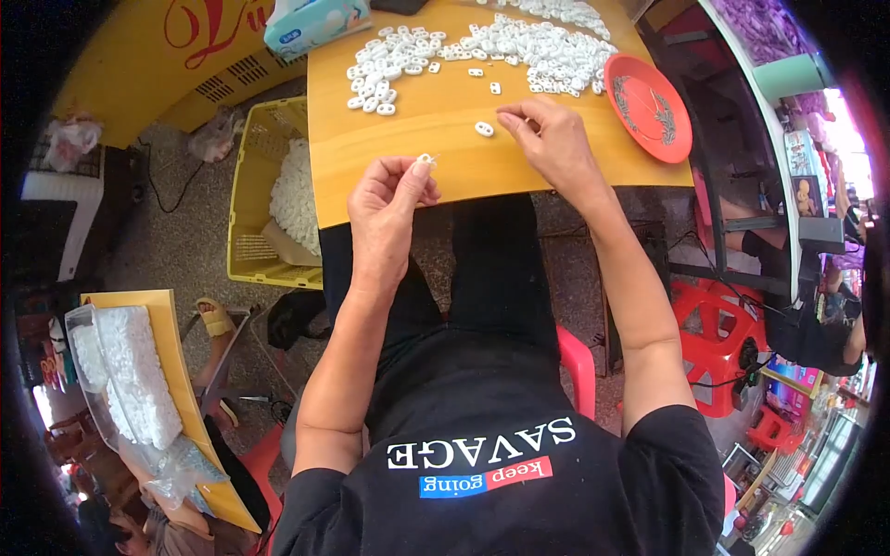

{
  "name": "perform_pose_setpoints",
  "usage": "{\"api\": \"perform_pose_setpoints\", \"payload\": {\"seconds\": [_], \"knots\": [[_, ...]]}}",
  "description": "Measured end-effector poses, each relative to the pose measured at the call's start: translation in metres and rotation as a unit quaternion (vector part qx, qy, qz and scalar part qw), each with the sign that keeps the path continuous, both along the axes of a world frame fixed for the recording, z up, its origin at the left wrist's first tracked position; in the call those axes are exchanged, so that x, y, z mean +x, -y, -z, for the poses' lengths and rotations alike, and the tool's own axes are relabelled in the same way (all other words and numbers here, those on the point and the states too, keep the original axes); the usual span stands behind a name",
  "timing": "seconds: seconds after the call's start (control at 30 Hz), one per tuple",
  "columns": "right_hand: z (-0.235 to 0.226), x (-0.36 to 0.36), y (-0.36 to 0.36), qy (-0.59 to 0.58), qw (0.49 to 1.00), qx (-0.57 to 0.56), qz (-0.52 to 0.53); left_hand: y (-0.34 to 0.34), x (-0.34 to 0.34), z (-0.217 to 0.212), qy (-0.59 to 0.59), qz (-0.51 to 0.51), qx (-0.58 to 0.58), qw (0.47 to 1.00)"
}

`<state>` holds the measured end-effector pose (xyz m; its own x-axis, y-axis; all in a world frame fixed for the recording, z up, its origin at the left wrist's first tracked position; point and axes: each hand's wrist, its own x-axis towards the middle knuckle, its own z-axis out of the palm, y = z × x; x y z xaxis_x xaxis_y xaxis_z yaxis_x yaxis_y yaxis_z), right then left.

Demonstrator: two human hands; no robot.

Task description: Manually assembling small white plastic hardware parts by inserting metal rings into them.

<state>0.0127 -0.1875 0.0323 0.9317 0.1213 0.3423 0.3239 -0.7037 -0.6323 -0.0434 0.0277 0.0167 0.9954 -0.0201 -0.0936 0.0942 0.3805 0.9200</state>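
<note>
My left hand [385, 199] is above the table's near edge, with thumb and forefinger pinched on a small white plastic piece [425, 158]. My right hand [556, 144] is farther right over the table, its thumb and forefinger pressed together; anything between them is too small to make out. Just left of those fingertips lies an oval white piece [484, 130] with two dark holes. Two smaller loose white pieces lie beyond it. Similar white two-holed pieces are heaped in a left pile [394, 60] and a right pile [556, 56] toward the table's far side.
A red plate [684, 139] with small grey metal parts stands at the table's right edge. A tissue pack [315, 26] lies at the far left corner. On the floor to the left, a yellow crate [243, 185] holds many white pieces. Red stools [714, 324] stand at right.
</note>
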Motion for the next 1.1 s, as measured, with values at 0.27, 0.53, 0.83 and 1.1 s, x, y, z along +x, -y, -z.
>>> {"api": "perform_pose_setpoints", "payload": {"seconds": [0.27,0.53,0.83,1.1], "knots": [[0.017,0.001,-0.015,0.029,0.990,-0.137,0.015,-0.002,0.001,0.001,0.007,0.007,0.006,1.000],[-0.009,-0.021,-0.029,-0.274,0.874,0.399,-0.043,0.007,0.003,-0.013,0.021,0.008,-0.009,1.000],[-0.034,-0.038,-0.039,-0.291,0.800,0.518,-0.081,0.013,0.003,-0.032,0.025,0.024,-0.028,0.999],[-0.038,-0.043,-0.039,-0.244,0.836,0.483,-0.090,0.017,0.002,-0.034,0.028,0.020,-0.014,0.999]]}}
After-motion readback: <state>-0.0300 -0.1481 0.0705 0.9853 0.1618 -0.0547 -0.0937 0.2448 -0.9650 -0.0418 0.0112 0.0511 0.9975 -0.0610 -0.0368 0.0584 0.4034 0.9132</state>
